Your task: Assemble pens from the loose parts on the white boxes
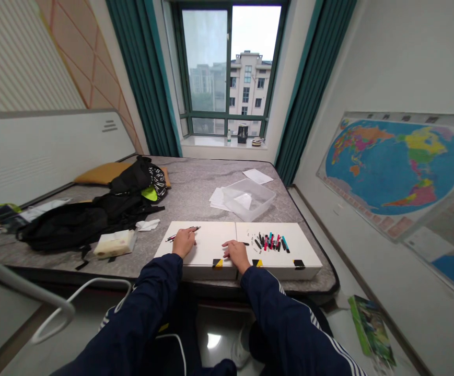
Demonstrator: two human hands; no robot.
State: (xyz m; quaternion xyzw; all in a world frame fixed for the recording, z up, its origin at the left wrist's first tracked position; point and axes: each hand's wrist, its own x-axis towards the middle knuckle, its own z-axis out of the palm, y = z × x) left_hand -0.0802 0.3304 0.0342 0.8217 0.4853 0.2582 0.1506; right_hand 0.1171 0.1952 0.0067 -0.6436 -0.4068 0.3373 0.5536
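Note:
My left hand (184, 242) is over the left white box (210, 243), fingers bent around a dark pen (197, 228) whose end shows at the fingertips. A slim pen-like piece (170, 238) pokes out on the hand's other side; whether it is the same pen I cannot tell. My right hand (235, 253) rests low near the seam between the boxes, its fingers loosely apart and nothing visible in them. Just beyond its knuckles lies a small black piece (246, 244). On the right white box (305, 245) several black, red and teal pen parts (272, 242) lie in a loose cluster.
Behind the boxes are a clear plastic bin (249, 199) and white paper sheets (258, 176) on the grey bed-like surface (195, 183). To the left are a tissue pack (114, 244), a crumpled tissue (147, 225) and a black backpack (70, 224). A white tube (23, 287) crosses lower left.

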